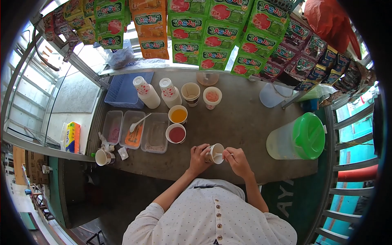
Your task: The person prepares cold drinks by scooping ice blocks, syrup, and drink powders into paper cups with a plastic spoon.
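Close to the counter's front edge, my left hand (199,158) is wrapped round a paper cup (218,149), tilted with its mouth toward me. My right hand (238,161) pinches the handle of a spoon (219,155) whose other end is inside that cup. What lies at the bottom of the cup is hard to make out. Farther left stand a cup of dark red drink (176,134) and a cup of orange drink (178,114). A cup with pinkish contents (212,96) is behind them, beside a paper cup (190,93).
Plastic tubs of powder (133,130) sit at the left, one with a white spoon. Two stacks of cups (148,94) stand behind. A green-lidded pitcher (295,136) is on the right. Drink sachets (222,36) hang overhead. Another cup (104,157) is at the left corner.
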A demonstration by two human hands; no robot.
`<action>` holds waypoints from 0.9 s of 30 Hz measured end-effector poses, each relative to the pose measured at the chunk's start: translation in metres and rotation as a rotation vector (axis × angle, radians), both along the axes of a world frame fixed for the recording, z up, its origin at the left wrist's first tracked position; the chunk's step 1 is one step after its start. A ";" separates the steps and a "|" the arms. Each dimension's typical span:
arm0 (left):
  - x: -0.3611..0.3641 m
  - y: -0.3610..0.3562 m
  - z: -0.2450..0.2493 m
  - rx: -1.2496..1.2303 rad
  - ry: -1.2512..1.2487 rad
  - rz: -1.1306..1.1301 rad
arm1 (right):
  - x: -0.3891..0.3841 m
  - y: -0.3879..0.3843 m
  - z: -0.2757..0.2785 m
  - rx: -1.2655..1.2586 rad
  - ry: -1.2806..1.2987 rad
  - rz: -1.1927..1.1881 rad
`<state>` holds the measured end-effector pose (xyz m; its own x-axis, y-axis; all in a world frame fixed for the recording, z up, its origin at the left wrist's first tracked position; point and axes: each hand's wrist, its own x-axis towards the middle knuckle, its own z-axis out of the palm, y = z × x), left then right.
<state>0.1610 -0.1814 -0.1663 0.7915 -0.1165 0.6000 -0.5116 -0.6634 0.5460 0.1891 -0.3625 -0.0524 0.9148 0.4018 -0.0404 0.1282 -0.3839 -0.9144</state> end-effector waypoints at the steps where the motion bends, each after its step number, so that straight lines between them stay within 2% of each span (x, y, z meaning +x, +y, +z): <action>1: 0.000 0.000 0.000 0.003 0.000 -0.003 | 0.000 0.002 -0.001 -0.017 -0.215 -0.020; 2: 0.000 -0.001 0.000 0.002 0.000 -0.004 | 0.000 0.001 0.001 -0.018 -0.215 -0.020; 4: 0.000 -0.001 0.001 -0.003 0.020 -0.001 | 0.000 0.000 0.010 0.066 0.027 0.002; 5: -0.001 0.000 0.001 -0.003 0.021 0.000 | 0.000 0.000 0.007 0.067 0.028 0.003; 7: -0.001 0.000 0.001 0.003 0.033 -0.006 | -0.001 0.001 0.000 0.002 -0.189 -0.031; 8: -0.001 0.000 0.000 0.002 0.033 -0.007 | -0.001 0.000 0.001 0.001 -0.189 -0.032; 10: 0.000 0.000 0.000 -0.005 0.007 -0.008 | 0.000 -0.001 0.007 0.077 0.018 0.002; 14: 0.000 -0.001 -0.001 0.000 0.003 -0.006 | 0.000 0.000 0.007 0.071 -0.015 -0.007; 16: -0.001 0.000 -0.002 0.006 0.026 0.002 | -0.001 0.000 0.002 0.008 -0.122 -0.001; 19: -0.001 -0.001 -0.003 0.007 0.021 0.005 | -0.001 0.000 0.009 0.056 0.007 -0.007; 22: 0.000 0.000 -0.004 0.010 0.015 0.002 | -0.002 0.001 0.007 -0.012 -0.124 -0.007; 26: 0.000 -0.001 -0.002 0.000 0.010 0.001 | -0.002 0.002 0.001 0.076 -0.011 -0.035; 27: 0.000 -0.001 -0.002 0.004 0.008 0.000 | -0.003 0.003 -0.002 0.030 -0.113 -0.036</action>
<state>0.1607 -0.1820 -0.1681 0.7965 -0.1186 0.5928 -0.5068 -0.6658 0.5476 0.1865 -0.3594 -0.0544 0.9266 0.3683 0.0755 0.2181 -0.3629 -0.9060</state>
